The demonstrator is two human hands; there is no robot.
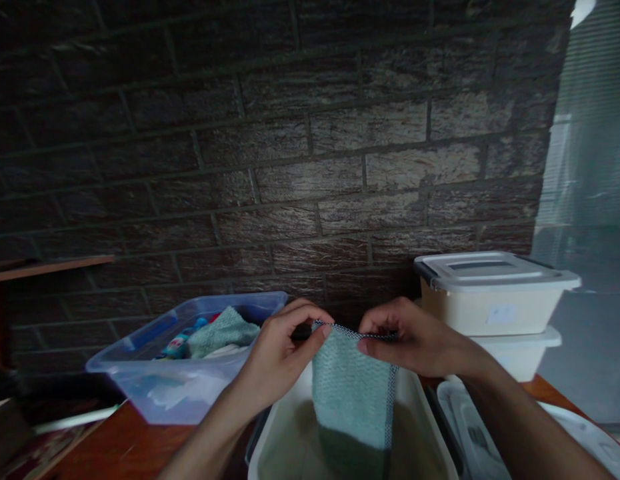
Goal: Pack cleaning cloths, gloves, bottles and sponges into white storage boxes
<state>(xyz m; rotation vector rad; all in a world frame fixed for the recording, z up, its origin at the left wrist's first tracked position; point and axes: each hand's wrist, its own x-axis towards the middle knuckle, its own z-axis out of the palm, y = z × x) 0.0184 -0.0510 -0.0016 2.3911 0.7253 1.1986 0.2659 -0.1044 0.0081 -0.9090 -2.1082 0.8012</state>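
Observation:
Both hands hold up a light green cloth with a black-and-white checked edge. My left hand pinches its top left corner between thumb and finger. Near the top right, my right hand is closed on the same edge. The cloth hangs down into a cream plastic bin, its lower part in shadow. Whether its bottom touches the bin floor I cannot tell.
Left stands a clear blue-tinted bin holding another green cloth and a blue bottle. Stacked lidded boxes are at right. Lids lie by my right forearm on the wooden table. Behind rises a brick wall.

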